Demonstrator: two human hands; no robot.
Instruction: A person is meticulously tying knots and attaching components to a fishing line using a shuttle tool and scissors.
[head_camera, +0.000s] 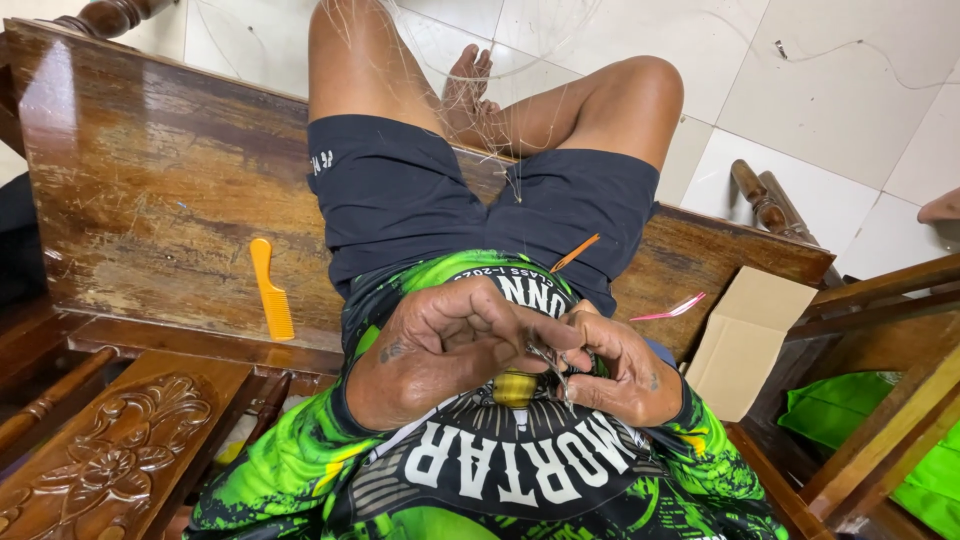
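I sit on a dark wooden bench (150, 190) with both hands close together over my green and black shirt. My left hand (440, 345) is curled, its fingertips pinched at a small metal tool (548, 362) between the hands. My right hand (625, 368) is closed around the same spot from the other side. A yellow spool-like object (515, 388) sits just under the fingers, partly hidden. Fine clear line (505, 150) runs from the hands up toward my bare foot (468, 85). An orange needle-like stick (575, 253) lies on my dark shorts.
An orange comb (271, 290) lies on the bench seat to my left. A pink strip (668, 310) rests on the seat to my right, beside an open cardboard box (745, 335). A carved wooden armrest (110, 450) is at lower left, and green cloth (850, 410) at right.
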